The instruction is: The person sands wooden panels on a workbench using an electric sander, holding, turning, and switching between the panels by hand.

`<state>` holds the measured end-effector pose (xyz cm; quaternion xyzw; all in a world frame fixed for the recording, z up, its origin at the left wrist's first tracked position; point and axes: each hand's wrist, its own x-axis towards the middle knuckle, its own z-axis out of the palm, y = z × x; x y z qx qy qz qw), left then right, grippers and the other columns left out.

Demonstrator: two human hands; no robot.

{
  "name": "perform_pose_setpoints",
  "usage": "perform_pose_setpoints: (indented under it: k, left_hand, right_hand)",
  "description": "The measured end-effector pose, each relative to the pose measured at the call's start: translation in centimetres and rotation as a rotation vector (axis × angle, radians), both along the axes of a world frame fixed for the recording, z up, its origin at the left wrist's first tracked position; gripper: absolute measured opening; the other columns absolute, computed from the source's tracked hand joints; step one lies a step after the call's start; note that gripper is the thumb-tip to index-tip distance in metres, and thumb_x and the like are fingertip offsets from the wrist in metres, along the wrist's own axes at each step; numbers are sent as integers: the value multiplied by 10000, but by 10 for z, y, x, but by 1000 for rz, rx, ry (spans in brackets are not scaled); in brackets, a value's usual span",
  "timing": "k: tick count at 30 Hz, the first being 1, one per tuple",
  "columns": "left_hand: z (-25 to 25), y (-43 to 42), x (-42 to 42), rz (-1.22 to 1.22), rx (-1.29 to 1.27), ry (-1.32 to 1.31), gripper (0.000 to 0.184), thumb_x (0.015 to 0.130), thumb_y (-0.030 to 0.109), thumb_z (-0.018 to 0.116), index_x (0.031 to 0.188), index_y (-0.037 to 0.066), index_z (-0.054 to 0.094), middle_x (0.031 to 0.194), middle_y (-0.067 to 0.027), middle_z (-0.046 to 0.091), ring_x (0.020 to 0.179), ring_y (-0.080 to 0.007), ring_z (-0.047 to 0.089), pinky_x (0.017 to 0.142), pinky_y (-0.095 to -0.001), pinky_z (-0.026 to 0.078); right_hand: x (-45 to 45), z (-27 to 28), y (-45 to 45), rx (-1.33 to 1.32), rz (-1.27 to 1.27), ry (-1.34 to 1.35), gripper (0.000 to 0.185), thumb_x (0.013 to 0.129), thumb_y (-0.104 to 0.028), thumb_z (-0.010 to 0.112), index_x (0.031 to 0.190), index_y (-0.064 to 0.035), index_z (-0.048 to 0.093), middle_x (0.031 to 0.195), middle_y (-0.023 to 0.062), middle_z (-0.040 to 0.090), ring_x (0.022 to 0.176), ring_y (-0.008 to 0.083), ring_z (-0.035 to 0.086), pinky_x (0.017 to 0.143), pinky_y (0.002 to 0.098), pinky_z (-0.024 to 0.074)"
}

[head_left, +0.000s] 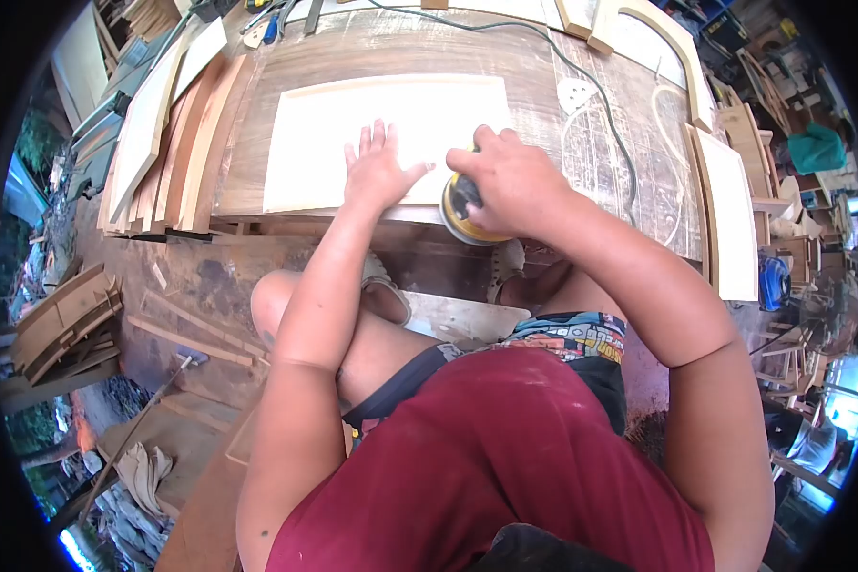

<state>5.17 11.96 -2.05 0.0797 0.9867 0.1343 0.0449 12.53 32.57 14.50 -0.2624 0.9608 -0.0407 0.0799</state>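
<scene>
A pale wooden panel (305,143) with a thin raised frame lies flat on the workbench in front of me. My left hand (379,174) rests on it, fingers spread and palm down. My right hand (510,181) is wrapped over the top of a yellow and black orbital sander (459,205). The sander sits at the panel's front right edge, partly reaching past it. Its underside is hidden, so I cannot tell how much of the pad touches the wood.
A dark cable (582,76) curves across the workbench (534,62). Stacked boards (195,143) stand at the left. Another framed panel (725,214) leans at the right edge, beside a curved wooden frame (682,43). Hand tools (273,27) lie at the back left.
</scene>
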Motion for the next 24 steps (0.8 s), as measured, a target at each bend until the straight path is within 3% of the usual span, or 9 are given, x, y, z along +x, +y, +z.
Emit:
perform_pose_setpoints:
  k: [11, 12, 17, 24]
  left_hand:
    - [2, 3, 1, 3, -36, -2, 1064, 870, 727, 595, 1608, 31, 273, 1685, -205, 219, 1573, -360, 169, 1256, -578, 111]
    - [5, 3, 2, 7, -30, -10, 1034, 889, 697, 597, 1609, 30, 271, 1686, -208, 216, 1574, -365, 162, 1253, -582, 110]
    - [-1, 2, 1, 21, -15, -14, 1053, 880, 724, 584, 1612, 37, 265, 1691, -198, 206, 1575, -362, 163, 1257, -580, 106]
    - [0, 4, 1, 29, -58, -13, 1032, 898, 702, 584, 1617, 39, 254, 1694, -198, 200, 1578, -365, 149, 1254, -588, 96]
  right_hand:
    - [-44, -7, 54, 84, -226, 87, 505, 779, -235, 758, 1265, -196, 623, 1188, 175, 601, 1124, 363, 636, 930, 472, 565]
    - [-46, -14, 59, 34, -215, 167, 435, 759, -223, 762, 1170, -163, 631, 1109, 171, 610, 1063, 381, 639, 903, 474, 545]
    - [-17, -5, 63, 53, -210, 67, 463, 740, -228, 775, 1178, -173, 636, 1122, 180, 609, 1078, 379, 638, 901, 472, 549]
    - [-44, -9, 50, 111, -240, 65, 576, 783, -247, 769, 1334, -194, 609, 1219, 197, 601, 1148, 371, 640, 932, 467, 568]
